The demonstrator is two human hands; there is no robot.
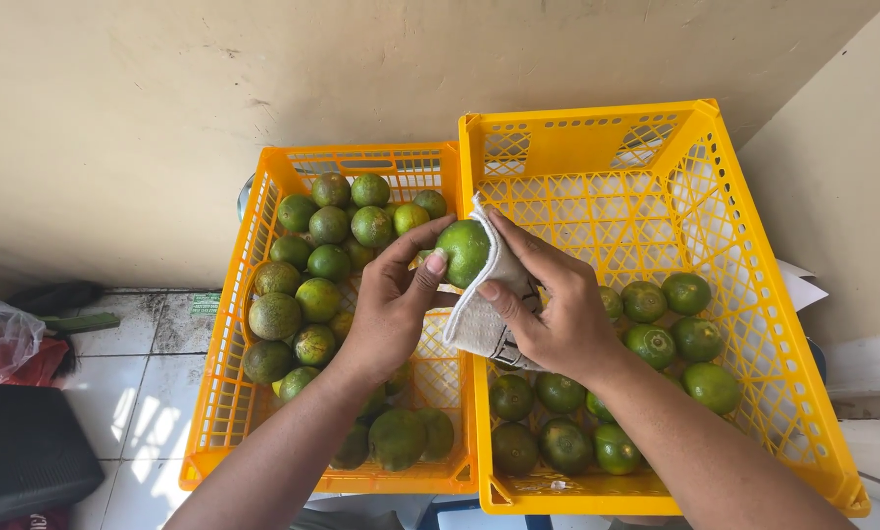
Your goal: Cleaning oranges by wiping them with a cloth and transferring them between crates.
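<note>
My left hand (391, 309) holds a green citrus fruit (465, 250) between thumb and fingers, above the seam where two yellow crates meet. My right hand (548, 309) grips a pale cloth (479, 319) and presses it against the right side of that fruit. The left yellow crate (226, 353) holds several green fruits piled along its left side and near end. The right yellow crate (754, 294) is taller, with several green fruits lying on its floor near me; its far half shows bare lattice.
A beige wall stands behind both crates. White floor tiles (136, 393) lie to the left, with a black box (23, 447) and a clear plastic bag over something red (3, 344). White paper (801, 287) pokes out right of the tall crate.
</note>
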